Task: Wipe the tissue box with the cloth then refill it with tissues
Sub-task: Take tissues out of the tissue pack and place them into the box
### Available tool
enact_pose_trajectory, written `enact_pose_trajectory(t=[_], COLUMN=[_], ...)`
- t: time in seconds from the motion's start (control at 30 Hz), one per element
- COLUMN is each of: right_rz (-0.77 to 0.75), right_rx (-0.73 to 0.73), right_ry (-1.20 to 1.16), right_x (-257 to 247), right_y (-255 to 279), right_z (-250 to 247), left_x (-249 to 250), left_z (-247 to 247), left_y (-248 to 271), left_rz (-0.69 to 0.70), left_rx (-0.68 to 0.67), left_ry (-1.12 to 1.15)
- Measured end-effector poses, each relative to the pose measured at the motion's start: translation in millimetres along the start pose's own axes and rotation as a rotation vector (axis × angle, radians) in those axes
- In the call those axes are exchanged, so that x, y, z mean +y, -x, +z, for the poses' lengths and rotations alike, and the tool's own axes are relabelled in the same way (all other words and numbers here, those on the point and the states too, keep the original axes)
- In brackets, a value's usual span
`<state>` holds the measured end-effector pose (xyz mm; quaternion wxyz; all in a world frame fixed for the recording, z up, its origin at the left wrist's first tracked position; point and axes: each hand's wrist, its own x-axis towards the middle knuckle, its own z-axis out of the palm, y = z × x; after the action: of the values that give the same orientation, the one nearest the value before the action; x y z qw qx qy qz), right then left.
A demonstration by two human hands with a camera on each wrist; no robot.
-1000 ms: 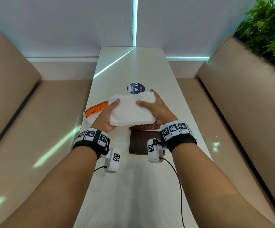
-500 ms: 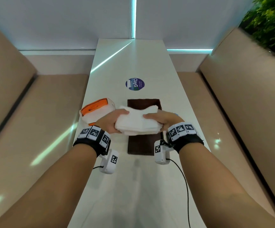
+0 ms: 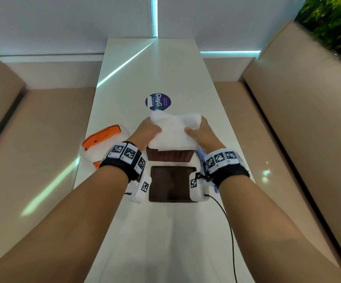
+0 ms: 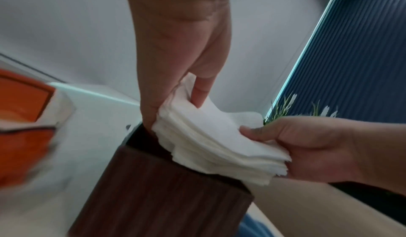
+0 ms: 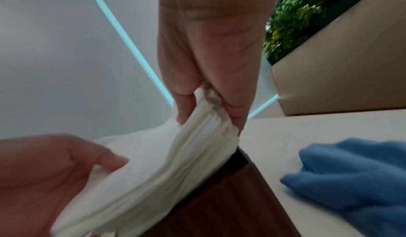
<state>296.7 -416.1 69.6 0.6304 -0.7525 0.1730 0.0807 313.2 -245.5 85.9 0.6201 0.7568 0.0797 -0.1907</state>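
A thick white stack of tissues (image 3: 173, 131) (image 4: 211, 136) (image 5: 167, 162) lies over the open top of the dark brown ribbed tissue box (image 3: 170, 157) (image 4: 158, 197) (image 5: 230, 197). My left hand (image 3: 147, 131) (image 4: 184, 91) pinches the stack's left end, thumb on top. My right hand (image 3: 203, 132) (image 5: 211, 109) (image 4: 307, 147) pinches the right end the same way. The brown lid (image 3: 170, 183) lies flat on the table, nearer me than the box. The blue cloth (image 5: 356, 174) (image 3: 201, 155) lies on the table right of the box, mostly hidden by my right wrist in the head view.
An orange-and-white tissue packet (image 3: 102, 142) (image 4: 24, 117) lies open at the white table's (image 3: 165, 68) left edge. A round purple sticker (image 3: 158, 101) is beyond the box. Beige bench seats flank the narrow table; plants stand at the back right.
Both hands have carried the tissue stack away from me, from above the lid to over the open box, and lowered it onto the opening.
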Motion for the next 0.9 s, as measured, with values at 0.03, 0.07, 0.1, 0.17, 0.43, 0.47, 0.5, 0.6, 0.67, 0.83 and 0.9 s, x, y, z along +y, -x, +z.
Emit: enact_pose_trajectory(t=[0.03,0.07,0.1,0.17,0.43,0.47,0.5,0.6,0.67,0.83,0.9], right_rz=[0.023,0.031,0.057,0.059,0.029,0.022,0.018,-0.010,-0.016,-0.036,-0.059], right_rx=[0.030,0.050,0.062,0.078,0.083,0.081,0.081,0.092,0.103,0.135,0.154], right_ry=[0.031,0.075,0.134,0.222,0.496,0.515,0.535,0.578,0.579,0.599,0.637], right_x=[10,11,18,16,5,5,5,9,11,21,25], right_y=[-5,-1,0,-1,-9,-9,-10,-12,-12,-12,-13], right_z=[5,10,16,20,30,32,33,37,40,49,53], left_x=[-10,-16,-28,-34,-37,-38,-39,-39,-39,-41,-42], left_z=[5,6,7,10,18,18,18,20,22,27,29], left_y=[-9,-9,-12,-14,-29,-30,-31,-29,-26,-22,-19], left_rz=[-0.002,0.012,0.012,0.044,-0.020,-0.026,-0.044,-0.080,-0.084,-0.072,-0.057], left_rx=[0.019,0.044,0.075,0.146,0.198,0.208,0.219,0.261,0.284,0.356,0.381], left_ry=[-0.064,-0.128,-0.187,-0.291,-0.542,-0.566,-0.579,-0.600,-0.600,-0.606,-0.609])
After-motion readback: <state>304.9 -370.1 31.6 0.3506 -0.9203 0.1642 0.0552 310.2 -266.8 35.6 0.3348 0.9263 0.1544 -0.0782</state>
